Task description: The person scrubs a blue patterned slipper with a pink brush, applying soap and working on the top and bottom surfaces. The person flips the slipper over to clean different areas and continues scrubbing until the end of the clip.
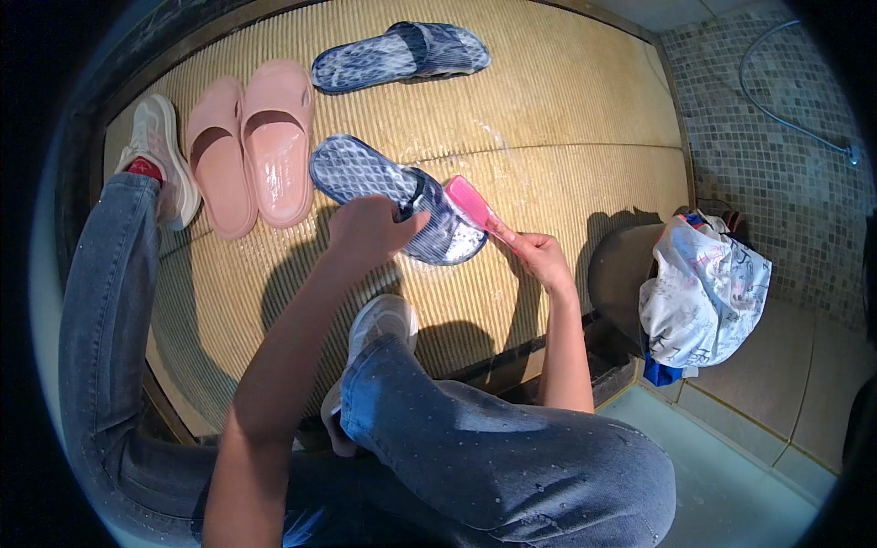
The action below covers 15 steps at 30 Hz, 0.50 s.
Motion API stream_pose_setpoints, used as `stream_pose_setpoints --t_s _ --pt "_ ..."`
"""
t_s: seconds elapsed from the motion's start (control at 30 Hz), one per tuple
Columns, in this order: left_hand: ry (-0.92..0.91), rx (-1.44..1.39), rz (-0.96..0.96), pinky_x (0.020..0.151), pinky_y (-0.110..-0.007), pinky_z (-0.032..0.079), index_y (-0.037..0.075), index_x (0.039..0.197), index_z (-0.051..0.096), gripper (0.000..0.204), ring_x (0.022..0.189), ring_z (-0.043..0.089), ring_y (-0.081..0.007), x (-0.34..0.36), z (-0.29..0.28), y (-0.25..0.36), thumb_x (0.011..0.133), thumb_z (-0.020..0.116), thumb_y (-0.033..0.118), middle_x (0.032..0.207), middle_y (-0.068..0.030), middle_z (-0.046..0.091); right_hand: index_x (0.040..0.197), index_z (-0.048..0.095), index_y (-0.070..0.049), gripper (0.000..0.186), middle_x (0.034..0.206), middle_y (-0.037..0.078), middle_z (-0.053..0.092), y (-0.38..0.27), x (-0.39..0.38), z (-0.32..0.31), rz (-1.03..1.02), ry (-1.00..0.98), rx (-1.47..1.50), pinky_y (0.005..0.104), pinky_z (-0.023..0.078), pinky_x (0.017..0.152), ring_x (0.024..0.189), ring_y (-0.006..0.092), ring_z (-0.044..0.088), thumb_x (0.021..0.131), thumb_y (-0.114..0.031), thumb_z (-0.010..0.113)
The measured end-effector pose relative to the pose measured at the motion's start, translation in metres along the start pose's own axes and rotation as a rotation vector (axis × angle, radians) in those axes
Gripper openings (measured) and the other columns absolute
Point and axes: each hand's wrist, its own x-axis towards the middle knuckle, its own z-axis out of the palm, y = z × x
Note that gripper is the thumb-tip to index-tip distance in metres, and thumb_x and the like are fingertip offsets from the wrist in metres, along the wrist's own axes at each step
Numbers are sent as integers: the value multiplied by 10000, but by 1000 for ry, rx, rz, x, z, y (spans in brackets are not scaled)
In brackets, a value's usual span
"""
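Observation:
A dark blue and white slide slipper (361,171) lies sole down on the ribbed yellowish mat, with white foam on its toe end. My left hand (370,230) is closed on the near side of its strap; part of the grip is hidden. In my right hand (545,259) is a pink scrub brush (469,201), gripped by its handle. The brush head rests against the slipper beside the strap and foamy toe. Farther off, the matching slipper (361,64) lies streaked with foam.
Two wet pink slippers (217,178) stand to the left on the mat (585,110). My sneakers (164,151) rest on it too. At right, white patterned cloth (708,297) hangs over a dark rounded object (621,274). A shower hose (758,100) hangs by the tiled wall.

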Motion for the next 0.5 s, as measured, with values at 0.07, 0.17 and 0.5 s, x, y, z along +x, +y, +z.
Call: stream_pose_setpoints --t_s 0.07,0.17,0.5 --pt "74 -85 46 517 -395 443 -5 747 624 508 501 576 -265 -1 8 -1 850 658 492 532 -154 536 531 552 -102 468 509 -71 446 0 -4 4 18 5 34 237 223 418 438 35 339 898 -338 721" --pt "173 -275 66 640 -411 488 29 882 669 438 688 631 -312 4 27 -16 837 664 464 703 -160 626 538 555 -108 462 501 -67 443 4 -6 9 17 -19 103 233 221 411 426 37 338 906 -340 711" --pt "-184 -473 225 636 -330 458 -46 1118 591 350 728 572 -159 41 49 -42 872 657 195 843 -71 604 601 632 -65 421 519 -56 472 -11 8 18 -89 -53 34 243 245 417 445 38 356 895 -354 719"
